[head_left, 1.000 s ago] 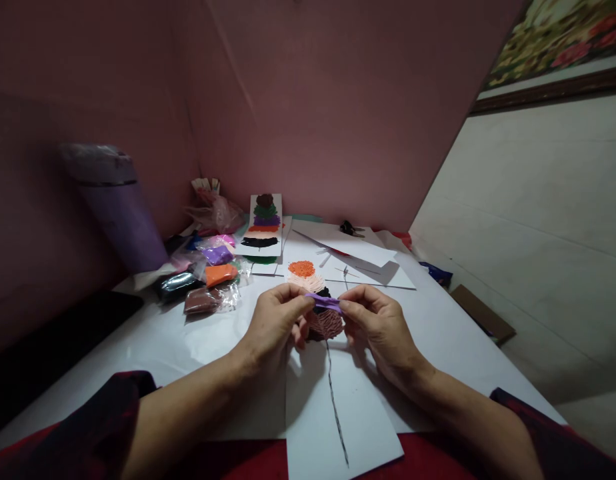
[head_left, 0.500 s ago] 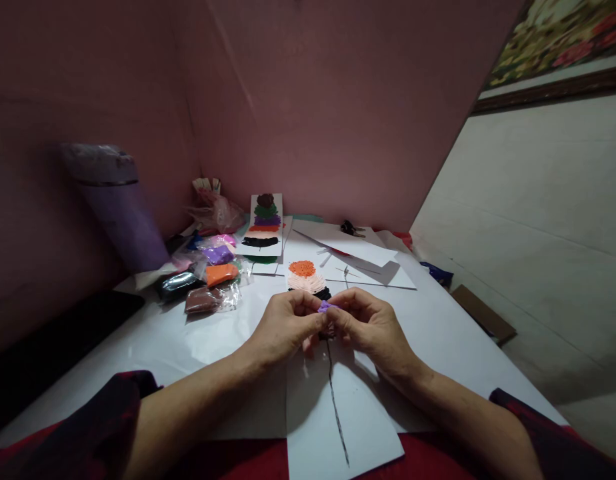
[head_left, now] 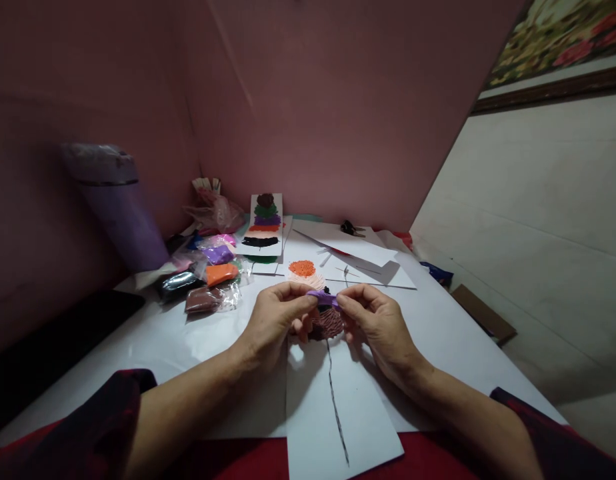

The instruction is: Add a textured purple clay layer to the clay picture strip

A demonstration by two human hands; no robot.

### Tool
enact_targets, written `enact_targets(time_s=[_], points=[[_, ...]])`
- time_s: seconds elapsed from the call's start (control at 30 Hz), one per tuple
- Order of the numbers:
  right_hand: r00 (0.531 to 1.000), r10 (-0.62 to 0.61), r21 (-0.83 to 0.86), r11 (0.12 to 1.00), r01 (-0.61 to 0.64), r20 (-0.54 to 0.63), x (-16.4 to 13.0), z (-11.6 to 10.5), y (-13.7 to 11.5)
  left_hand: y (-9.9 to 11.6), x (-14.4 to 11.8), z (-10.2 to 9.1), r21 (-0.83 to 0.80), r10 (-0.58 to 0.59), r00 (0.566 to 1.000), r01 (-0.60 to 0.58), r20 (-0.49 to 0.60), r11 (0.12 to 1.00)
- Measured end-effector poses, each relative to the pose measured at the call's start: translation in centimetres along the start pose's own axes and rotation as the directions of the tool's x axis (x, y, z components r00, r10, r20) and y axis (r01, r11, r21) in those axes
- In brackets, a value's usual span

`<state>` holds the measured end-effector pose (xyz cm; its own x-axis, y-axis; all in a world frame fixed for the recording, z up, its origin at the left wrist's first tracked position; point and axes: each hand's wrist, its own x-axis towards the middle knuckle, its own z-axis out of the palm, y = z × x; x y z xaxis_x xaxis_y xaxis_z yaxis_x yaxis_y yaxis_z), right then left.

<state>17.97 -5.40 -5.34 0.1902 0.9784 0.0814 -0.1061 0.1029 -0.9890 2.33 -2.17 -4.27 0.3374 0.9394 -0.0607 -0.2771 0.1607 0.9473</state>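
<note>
White paper covers the table (head_left: 153, 347) in a dim, pink-walled corner, and nearest the viewer lies one white card (head_left: 333, 417) with a thin dark line drawn up its middle. At the top of that line sits a reddish-brown ridged clay fan (head_left: 328, 324), and just above it both hands meet: the left hand (head_left: 273, 319) and the right hand (head_left: 375, 320) each pinch one end of a small purple clay strip (head_left: 325, 299) between thumb and fingertips, holding it stretched just over the card, fingers closed on it. As I judge it, the strip is thin and soft, so a harder pull from either side could tear it or thin it unevenly, and a knuckle dropping lower could flatten the ridges of the brown fan beneath. Beyond the hands, on the same card, two more fans show, a pale pink one and an orange clay fan (head_left: 303, 268), with a dark bit between them and the strip. Left of these lie bagged clay lumps, of which I count four clearly: brown, black, orange clay bag (head_left: 221, 273) and purple; others behind are too jumbled to count. Farther back one finished card (head_left: 263, 225) stands with stacked coloured bands, loose white sheets lie right of it, and one purple bin (head_left: 119, 207) stands at the left wall.
</note>
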Motion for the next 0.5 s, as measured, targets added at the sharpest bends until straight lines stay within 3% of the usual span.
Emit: enact_targets(time_s=[0.2, 0.5], points=[[0.98, -0.038, -0.017, 0.999, 0.042, 0.194, -0.31, 0.15, -0.28, 0.38, -0.22, 0.52, 0.131, -0.051, 0.988, 0.031, 0.145, 0.991], [0.984, -0.032, -0.066, 0.997, 0.044, 0.176, -0.25, 0.33, -0.43, 0.47, -0.28, 0.9, 0.221, -0.044, 0.995, 0.024, 0.088, 0.975]])
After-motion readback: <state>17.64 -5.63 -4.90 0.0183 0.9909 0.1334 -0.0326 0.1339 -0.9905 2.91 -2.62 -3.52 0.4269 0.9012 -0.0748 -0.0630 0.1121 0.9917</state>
